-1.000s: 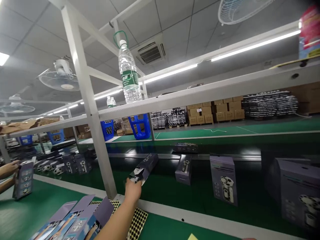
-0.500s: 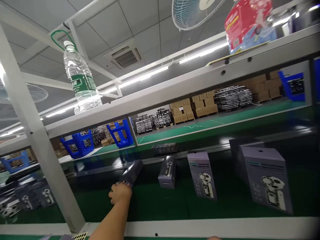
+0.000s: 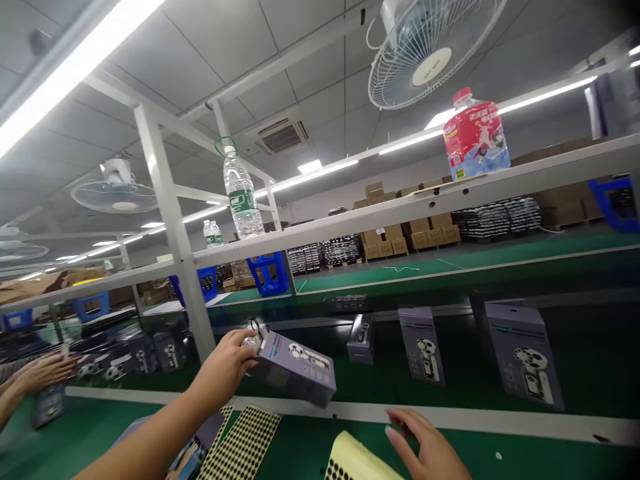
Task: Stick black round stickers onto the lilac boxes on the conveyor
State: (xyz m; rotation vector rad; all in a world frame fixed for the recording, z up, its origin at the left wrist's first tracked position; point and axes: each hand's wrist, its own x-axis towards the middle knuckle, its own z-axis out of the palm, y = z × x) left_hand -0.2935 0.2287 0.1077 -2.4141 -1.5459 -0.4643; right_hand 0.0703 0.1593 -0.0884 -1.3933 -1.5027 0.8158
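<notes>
My left hand [image 3: 231, 360] grips one end of a purple-grey printed box [image 3: 300, 360], where a clear plastic piece and a dark loop stick out. The box is tilted above the pale front rail. My right hand [image 3: 427, 445] is low in the view with thumb and fingers apart, holding nothing. Just left of it, a curled yellow sheet with black dots [image 3: 357, 460] shows at the bottom edge. Another sheet of black dots [image 3: 245, 440] lies flat on the green surface below my left forearm, partly over a purple-grey box.
Behind the rail, boxes stand on the dark green belt: a small box [image 3: 361, 339], an upright box [image 3: 423, 347] and a larger one [image 3: 524, 357]. A white post [image 3: 175, 233] and shelf bar [image 3: 320, 233] cross the space. Another person's hands [image 3: 43, 373] are at far left.
My left hand has brought the box off the belt toward me, over the rail. My right hand has come into view at the bottom. The view has tilted upward and turned left.
</notes>
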